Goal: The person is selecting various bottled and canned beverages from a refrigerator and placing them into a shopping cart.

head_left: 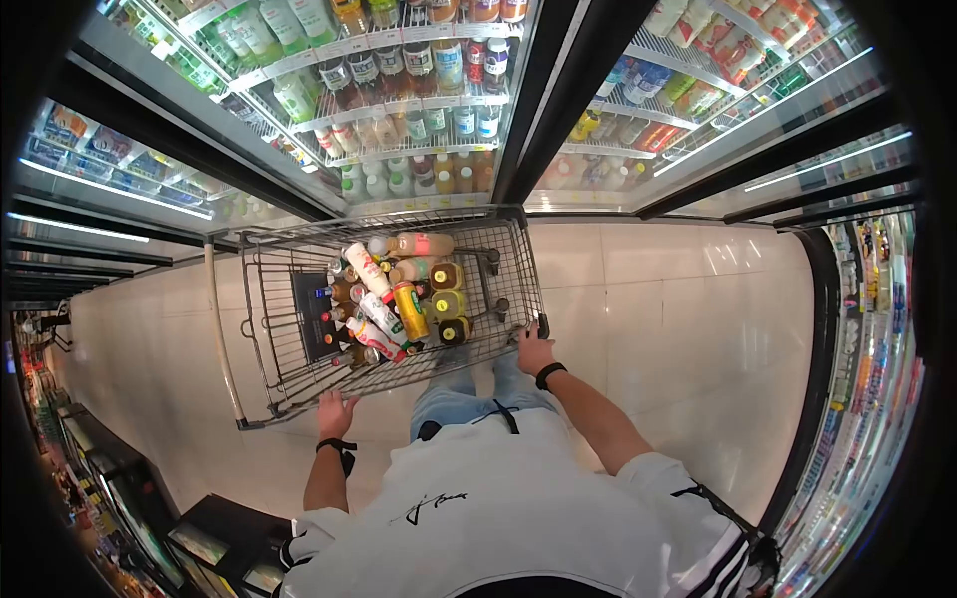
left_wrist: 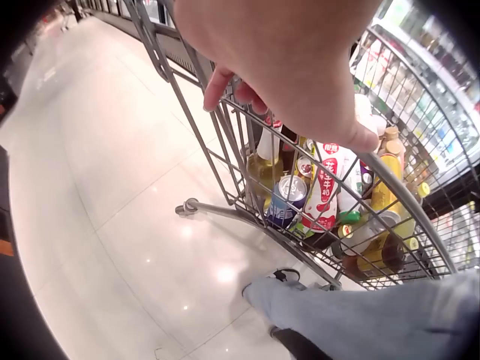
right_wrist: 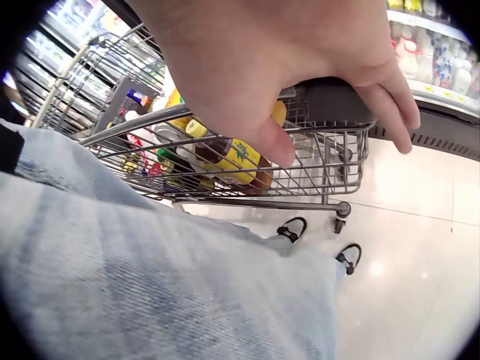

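Note:
A grey wire shopping cart [head_left: 389,377] stands sideways in front of me, loaded with bottles and cans. My left hand [head_left: 336,414] rests on its near rim, thumb spread along the bar and fingers loose, as the left wrist view shows. At the cart's right end my right hand [head_left: 535,351] grips the black corner piece [right_wrist: 330,101], with the thumb on one side and fingers over the other. Inside lie a yellow can [head_left: 410,311], a white-and-red bottle [left_wrist: 324,187], a blue can [left_wrist: 288,199] and yellow-labelled bottles [right_wrist: 238,161].
Glass-door drink coolers [head_left: 414,70] line the wall right behind the cart. Shelves of packaged goods [head_left: 857,399] curve along the right. Dark display units [head_left: 224,533] stand at lower left. Pale floor tiles [head_left: 648,319] extend to the right of the cart, whose caster [right_wrist: 340,223] stands near my shoes.

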`<state>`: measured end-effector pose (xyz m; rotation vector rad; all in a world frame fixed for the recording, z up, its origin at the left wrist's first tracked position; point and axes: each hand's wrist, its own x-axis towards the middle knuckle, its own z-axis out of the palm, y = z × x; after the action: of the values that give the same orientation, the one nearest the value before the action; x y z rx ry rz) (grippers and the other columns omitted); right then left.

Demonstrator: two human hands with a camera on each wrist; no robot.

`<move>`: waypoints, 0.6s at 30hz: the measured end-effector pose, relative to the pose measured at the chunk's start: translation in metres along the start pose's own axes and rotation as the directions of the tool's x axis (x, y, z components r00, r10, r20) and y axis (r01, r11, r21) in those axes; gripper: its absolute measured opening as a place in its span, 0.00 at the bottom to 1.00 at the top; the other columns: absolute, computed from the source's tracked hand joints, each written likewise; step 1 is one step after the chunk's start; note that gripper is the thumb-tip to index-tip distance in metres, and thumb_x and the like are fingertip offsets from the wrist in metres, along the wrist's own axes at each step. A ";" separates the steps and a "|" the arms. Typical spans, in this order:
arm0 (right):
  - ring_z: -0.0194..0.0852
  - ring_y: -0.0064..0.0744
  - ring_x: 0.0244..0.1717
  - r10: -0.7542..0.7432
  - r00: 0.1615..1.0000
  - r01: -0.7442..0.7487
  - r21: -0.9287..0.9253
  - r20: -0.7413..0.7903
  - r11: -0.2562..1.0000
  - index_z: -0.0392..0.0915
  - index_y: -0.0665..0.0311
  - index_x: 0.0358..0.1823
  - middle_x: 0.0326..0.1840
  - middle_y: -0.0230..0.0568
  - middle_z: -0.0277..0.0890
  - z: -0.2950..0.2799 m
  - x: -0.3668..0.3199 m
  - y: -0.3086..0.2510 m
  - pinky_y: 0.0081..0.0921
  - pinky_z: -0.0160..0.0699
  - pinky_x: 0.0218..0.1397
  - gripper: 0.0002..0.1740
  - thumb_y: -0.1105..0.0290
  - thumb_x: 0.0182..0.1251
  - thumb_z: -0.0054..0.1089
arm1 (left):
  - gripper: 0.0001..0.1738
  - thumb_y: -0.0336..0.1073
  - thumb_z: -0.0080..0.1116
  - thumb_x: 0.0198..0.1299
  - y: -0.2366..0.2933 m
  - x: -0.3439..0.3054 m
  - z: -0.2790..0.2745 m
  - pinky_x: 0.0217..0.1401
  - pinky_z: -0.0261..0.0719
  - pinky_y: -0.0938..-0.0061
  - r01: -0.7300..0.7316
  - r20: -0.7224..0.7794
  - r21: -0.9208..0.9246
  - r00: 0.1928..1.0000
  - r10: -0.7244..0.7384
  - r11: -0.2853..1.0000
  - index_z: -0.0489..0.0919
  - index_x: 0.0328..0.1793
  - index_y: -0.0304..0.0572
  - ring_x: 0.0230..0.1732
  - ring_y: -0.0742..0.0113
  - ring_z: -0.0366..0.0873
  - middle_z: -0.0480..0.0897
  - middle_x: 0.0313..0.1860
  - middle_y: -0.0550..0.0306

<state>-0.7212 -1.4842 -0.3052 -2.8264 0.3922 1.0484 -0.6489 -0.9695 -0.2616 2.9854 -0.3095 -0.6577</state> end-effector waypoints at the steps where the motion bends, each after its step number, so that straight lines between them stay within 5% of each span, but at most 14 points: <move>1: 0.69 0.65 0.67 -0.036 0.995 0.033 0.036 0.090 0.999 0.60 0.67 0.70 0.80 0.63 0.42 -0.011 -0.002 0.000 0.68 0.69 0.62 0.38 0.63 0.59 0.61 | 0.33 0.65 0.53 0.64 0.001 -0.001 -0.001 0.54 0.73 0.48 0.019 -0.004 -0.007 1.000 -0.019 1.000 0.75 0.46 0.36 0.57 0.41 0.71 0.76 0.48 0.42; 4: 0.74 0.67 0.61 -0.153 0.970 0.131 0.122 0.191 0.984 0.61 0.67 0.69 0.78 0.66 0.46 -0.013 0.015 0.010 0.60 0.74 0.62 0.38 0.61 0.57 0.62 | 0.37 0.67 0.50 0.64 0.008 -0.003 -0.005 0.59 0.72 0.45 0.151 -0.037 -0.014 0.988 -0.151 0.988 0.75 0.51 0.35 0.64 0.41 0.68 0.75 0.55 0.40; 6: 0.72 0.65 0.62 -0.322 0.927 0.244 0.342 0.194 0.907 0.64 0.66 0.68 0.74 0.69 0.52 -0.009 0.038 0.025 0.46 0.75 0.63 0.39 0.58 0.56 0.65 | 0.43 0.70 0.47 0.64 0.002 0.003 0.004 0.64 0.69 0.42 0.264 0.015 0.013 0.964 -0.265 0.964 0.74 0.60 0.33 0.72 0.42 0.63 0.72 0.64 0.39; 7: 0.73 0.62 0.61 -0.434 0.896 0.346 0.464 0.094 0.815 0.73 0.67 0.59 0.66 0.63 0.65 -0.013 0.046 0.035 0.43 0.75 0.63 0.30 0.60 0.55 0.62 | 0.44 0.71 0.46 0.63 0.011 0.001 -0.004 0.66 0.68 0.42 0.309 0.051 0.018 0.950 -0.309 0.951 0.73 0.62 0.33 0.74 0.43 0.60 0.71 0.68 0.40; 9: 0.76 0.53 0.55 -0.413 0.885 0.440 0.678 -0.215 0.589 0.78 0.66 0.50 0.53 0.53 0.78 -0.035 0.055 0.054 0.40 0.75 0.59 0.23 0.61 0.54 0.64 | 0.45 0.72 0.45 0.64 0.025 0.005 -0.014 0.68 0.66 0.41 0.368 0.076 0.038 0.926 -0.369 0.929 0.73 0.64 0.33 0.76 0.44 0.59 0.70 0.70 0.41; 11: 0.79 0.49 0.49 -0.169 0.924 0.379 0.763 -0.343 0.523 0.77 0.65 0.50 0.54 0.50 0.78 -0.119 0.047 0.065 0.38 0.78 0.51 0.20 0.66 0.57 0.66 | 0.42 0.69 0.45 0.66 0.027 0.004 -0.011 0.66 0.68 0.41 0.375 0.042 0.129 0.923 -0.383 0.918 0.75 0.62 0.34 0.73 0.46 0.62 0.72 0.67 0.43; 12: 0.79 0.46 0.47 -0.059 0.759 0.579 0.632 -0.648 0.515 0.76 0.64 0.53 0.55 0.47 0.78 -0.158 0.047 0.075 0.36 0.79 0.47 0.20 0.71 0.58 0.67 | 0.39 0.68 0.44 0.68 0.029 0.006 -0.012 0.64 0.69 0.43 0.363 0.019 0.200 0.927 -0.374 0.910 0.75 0.60 0.36 0.71 0.47 0.64 0.74 0.64 0.45; 13: 0.80 0.44 0.48 0.018 0.718 0.554 0.586 -0.696 0.591 0.75 0.63 0.56 0.57 0.45 0.78 -0.211 0.040 0.088 0.34 0.79 0.47 0.22 0.74 0.59 0.67 | 0.39 0.68 0.44 0.68 0.032 0.008 -0.016 0.64 0.69 0.43 0.376 0.023 0.194 0.922 -0.387 0.906 0.75 0.60 0.36 0.71 0.47 0.64 0.74 0.64 0.45; 14: 0.80 0.41 0.48 0.118 0.526 0.658 0.490 -0.842 0.572 0.74 0.62 0.59 0.57 0.46 0.77 -0.251 0.044 0.101 0.34 0.78 0.47 0.24 0.74 0.60 0.67 | 0.38 0.67 0.44 0.68 0.037 0.008 -0.025 0.63 0.69 0.44 0.354 0.054 0.242 0.925 -0.376 0.904 0.76 0.60 0.37 0.70 0.48 0.65 0.76 0.62 0.46; 16: 0.77 0.42 0.53 0.265 0.392 0.697 0.473 -0.881 0.539 0.73 0.66 0.61 0.60 0.47 0.75 -0.339 0.029 0.117 0.34 0.76 0.54 0.26 0.68 0.63 0.69 | 0.38 0.67 0.43 0.68 0.034 0.007 -0.025 0.62 0.69 0.45 0.329 0.093 0.280 0.926 -0.366 0.902 0.76 0.60 0.37 0.68 0.48 0.67 0.77 0.60 0.47; 18: 0.75 0.42 0.56 0.312 0.291 0.675 0.425 -0.904 0.603 0.70 0.68 0.64 0.62 0.48 0.73 -0.403 0.023 0.127 0.35 0.74 0.57 0.31 0.61 0.64 0.70 | 0.37 0.67 0.44 0.67 0.024 0.003 -0.009 0.60 0.68 0.45 0.240 -0.130 0.379 0.970 -0.206 0.894 0.76 0.59 0.38 0.64 0.50 0.69 0.79 0.54 0.49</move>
<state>-0.4867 -1.6846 -0.0152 -2.0950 0.3545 -0.9250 -0.6466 -0.9936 -0.2526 3.4632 -0.0991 -0.5340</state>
